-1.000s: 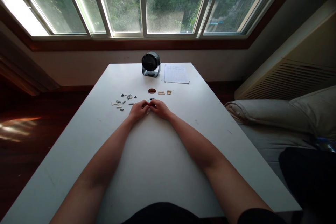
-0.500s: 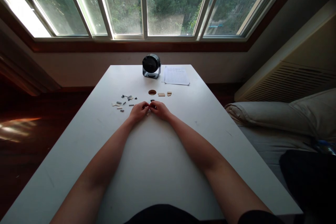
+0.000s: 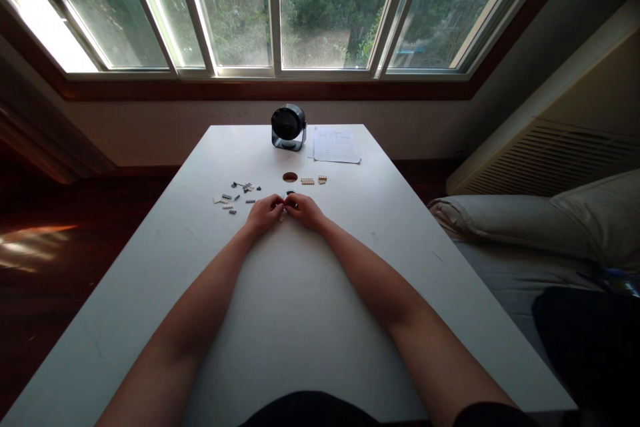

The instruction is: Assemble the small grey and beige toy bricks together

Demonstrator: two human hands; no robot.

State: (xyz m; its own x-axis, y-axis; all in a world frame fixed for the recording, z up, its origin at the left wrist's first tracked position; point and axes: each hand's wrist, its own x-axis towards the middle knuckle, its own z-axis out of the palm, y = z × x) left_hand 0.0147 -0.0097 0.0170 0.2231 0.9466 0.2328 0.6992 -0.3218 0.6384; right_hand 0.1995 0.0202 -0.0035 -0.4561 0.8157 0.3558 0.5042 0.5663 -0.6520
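Meeting closely: left hand (image 3: pixel 267 212), right hand (image 3: pixel 304 210) | curled narrow, anything held unclear | grey building pieces (image 3: pixel 227 197) leftward | tan bricks (image 3: pixel 307 181) beyond

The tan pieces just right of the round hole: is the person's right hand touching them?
Apart. The head view shows a strip of white tabletop between the right hand and the tan pieces beyond it.

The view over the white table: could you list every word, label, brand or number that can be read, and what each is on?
Readable text: none.
Paper: rows of faint marks, too small and blurred to read.
Black desk fan: no legible brand.
Loose gray pieces and tan bricks: too small to show any lettering.
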